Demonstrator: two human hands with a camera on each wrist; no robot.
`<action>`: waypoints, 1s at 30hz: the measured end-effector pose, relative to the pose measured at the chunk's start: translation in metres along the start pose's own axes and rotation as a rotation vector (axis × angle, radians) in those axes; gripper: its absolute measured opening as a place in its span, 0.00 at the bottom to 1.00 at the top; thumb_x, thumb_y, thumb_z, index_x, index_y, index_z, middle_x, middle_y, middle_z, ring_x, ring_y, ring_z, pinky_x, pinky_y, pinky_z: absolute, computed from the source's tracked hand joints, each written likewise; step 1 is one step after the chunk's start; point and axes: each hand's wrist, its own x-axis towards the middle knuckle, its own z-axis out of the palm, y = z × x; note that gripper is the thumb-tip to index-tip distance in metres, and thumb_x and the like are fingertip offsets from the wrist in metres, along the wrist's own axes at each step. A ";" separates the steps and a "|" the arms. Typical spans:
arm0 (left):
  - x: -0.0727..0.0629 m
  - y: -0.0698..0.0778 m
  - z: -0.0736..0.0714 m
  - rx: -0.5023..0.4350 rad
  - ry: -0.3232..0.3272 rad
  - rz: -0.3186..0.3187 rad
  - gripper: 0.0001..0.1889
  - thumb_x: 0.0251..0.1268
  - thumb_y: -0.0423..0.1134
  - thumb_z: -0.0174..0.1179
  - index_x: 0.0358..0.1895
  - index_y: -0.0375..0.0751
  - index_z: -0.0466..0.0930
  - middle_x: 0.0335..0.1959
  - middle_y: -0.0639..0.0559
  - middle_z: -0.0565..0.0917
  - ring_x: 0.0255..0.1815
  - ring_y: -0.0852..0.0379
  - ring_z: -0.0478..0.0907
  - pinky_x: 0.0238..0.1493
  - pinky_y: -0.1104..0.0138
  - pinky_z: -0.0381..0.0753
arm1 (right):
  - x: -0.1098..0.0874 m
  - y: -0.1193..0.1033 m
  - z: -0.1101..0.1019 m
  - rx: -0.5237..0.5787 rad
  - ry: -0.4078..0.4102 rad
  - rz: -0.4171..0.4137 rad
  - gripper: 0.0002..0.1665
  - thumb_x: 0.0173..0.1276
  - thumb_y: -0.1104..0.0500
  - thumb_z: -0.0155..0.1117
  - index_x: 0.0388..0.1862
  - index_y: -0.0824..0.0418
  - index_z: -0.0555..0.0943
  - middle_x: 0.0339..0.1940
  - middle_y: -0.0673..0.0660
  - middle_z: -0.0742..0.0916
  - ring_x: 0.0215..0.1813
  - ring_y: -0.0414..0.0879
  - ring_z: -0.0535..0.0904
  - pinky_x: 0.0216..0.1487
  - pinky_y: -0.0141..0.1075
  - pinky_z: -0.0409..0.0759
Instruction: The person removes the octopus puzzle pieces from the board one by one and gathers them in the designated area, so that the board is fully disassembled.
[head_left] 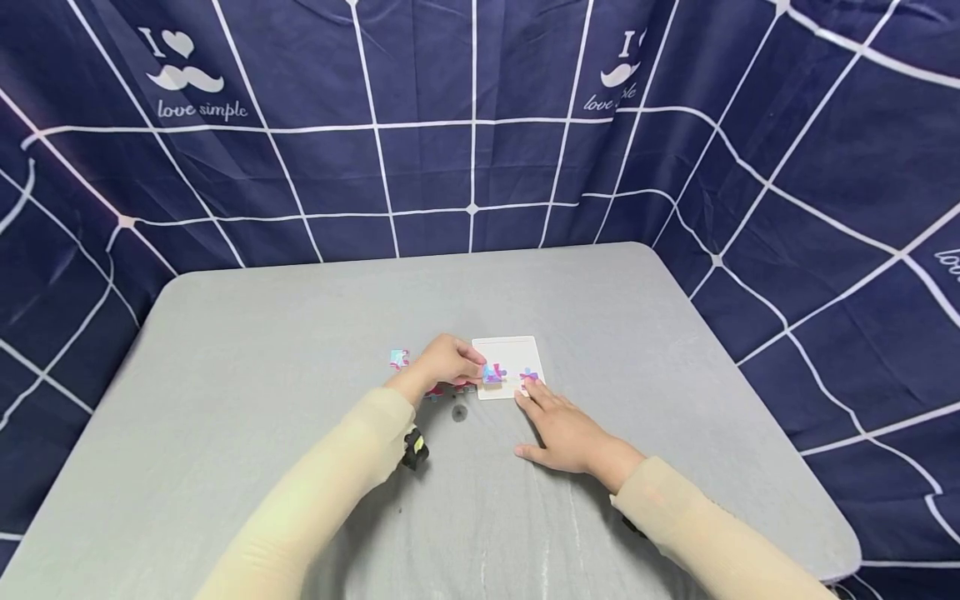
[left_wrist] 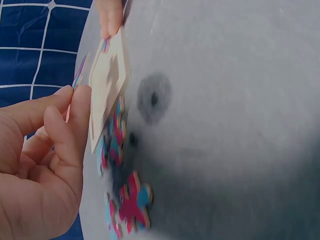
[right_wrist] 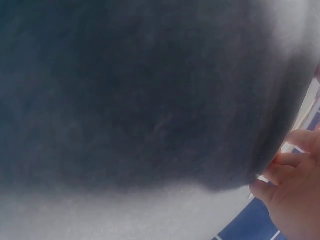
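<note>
My left hand (head_left: 444,360) pinches a blue, pink and purple jigsaw piece (head_left: 493,373) between thumb and fingertips. In the left wrist view that piece (left_wrist: 80,72) is raised, seen almost edge-on, above a shallow white puzzle tray (left_wrist: 107,80). Another jigsaw piece (head_left: 528,374) lies at the right side of the tray (head_left: 504,347). Extended fingers of my right hand (head_left: 566,433) touch it, partly covering it, and the thumb is spread out to the side. The right wrist view catches the right hand (right_wrist: 295,175) only at its edge, with the piece hidden.
Several loose jigsaw pieces (left_wrist: 132,202) lie on the grey table (head_left: 300,325) beside the left hand, partly under it. One light-blue and pink piece (head_left: 399,358) sits farther left. A dark round spot (head_left: 460,412) marks the cloth. A navy checked curtain (head_left: 420,167) surrounds the table's far sides.
</note>
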 end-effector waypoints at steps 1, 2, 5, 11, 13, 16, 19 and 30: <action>-0.001 -0.001 -0.003 -0.003 -0.005 -0.003 0.08 0.58 0.27 0.65 0.40 0.29 0.84 0.27 0.45 0.86 0.27 0.57 0.84 0.29 0.70 0.82 | 0.000 0.000 0.000 0.003 0.002 -0.001 0.49 0.66 0.40 0.61 0.71 0.72 0.58 0.73 0.70 0.58 0.74 0.62 0.50 0.67 0.57 0.57; -0.003 -0.001 -0.005 -0.005 -0.008 -0.005 0.08 0.58 0.27 0.65 0.41 0.29 0.84 0.27 0.45 0.86 0.27 0.57 0.84 0.30 0.69 0.82 | 0.000 0.000 0.000 0.003 0.004 -0.002 0.49 0.65 0.40 0.61 0.71 0.72 0.58 0.73 0.70 0.58 0.74 0.62 0.50 0.67 0.57 0.57; -0.008 -0.003 -0.012 0.003 -0.018 -0.007 0.08 0.59 0.26 0.64 0.41 0.29 0.83 0.27 0.45 0.86 0.28 0.57 0.84 0.32 0.68 0.83 | 0.000 -0.001 0.000 0.004 0.012 -0.007 0.49 0.65 0.40 0.61 0.71 0.72 0.59 0.73 0.70 0.58 0.74 0.63 0.50 0.67 0.57 0.57; -0.018 -0.012 -0.024 0.013 -0.024 -0.020 0.09 0.58 0.27 0.65 0.41 0.30 0.83 0.28 0.44 0.86 0.29 0.56 0.84 0.29 0.70 0.81 | 0.000 0.000 0.001 -0.006 0.016 -0.010 0.49 0.65 0.40 0.61 0.71 0.71 0.58 0.73 0.70 0.58 0.74 0.62 0.51 0.67 0.57 0.57; -0.022 -0.015 -0.027 0.005 -0.032 -0.021 0.09 0.57 0.27 0.65 0.42 0.29 0.83 0.29 0.43 0.86 0.29 0.56 0.84 0.27 0.71 0.80 | 0.000 0.001 0.002 -0.009 0.017 -0.011 0.49 0.65 0.40 0.61 0.71 0.71 0.58 0.73 0.70 0.58 0.74 0.62 0.51 0.67 0.57 0.57; -0.027 -0.021 -0.031 0.008 -0.038 -0.029 0.10 0.57 0.27 0.65 0.43 0.29 0.83 0.28 0.43 0.86 0.28 0.57 0.84 0.26 0.71 0.79 | 0.000 0.001 0.002 -0.006 0.016 -0.010 0.49 0.65 0.41 0.61 0.71 0.71 0.58 0.73 0.69 0.58 0.74 0.62 0.50 0.67 0.57 0.57; -0.032 -0.027 -0.036 0.008 -0.037 -0.046 0.09 0.58 0.27 0.65 0.42 0.29 0.83 0.29 0.44 0.86 0.29 0.56 0.84 0.26 0.71 0.79 | 0.001 0.000 0.001 -0.002 0.013 -0.009 0.49 0.65 0.40 0.61 0.71 0.71 0.58 0.73 0.69 0.58 0.74 0.62 0.50 0.67 0.57 0.57; -0.050 -0.043 -0.046 -0.015 -0.041 -0.041 0.09 0.58 0.26 0.64 0.43 0.29 0.83 0.34 0.42 0.86 0.32 0.53 0.85 0.28 0.70 0.81 | 0.000 -0.001 0.001 0.004 0.011 -0.003 0.49 0.65 0.41 0.62 0.72 0.71 0.58 0.74 0.69 0.58 0.74 0.62 0.50 0.68 0.57 0.56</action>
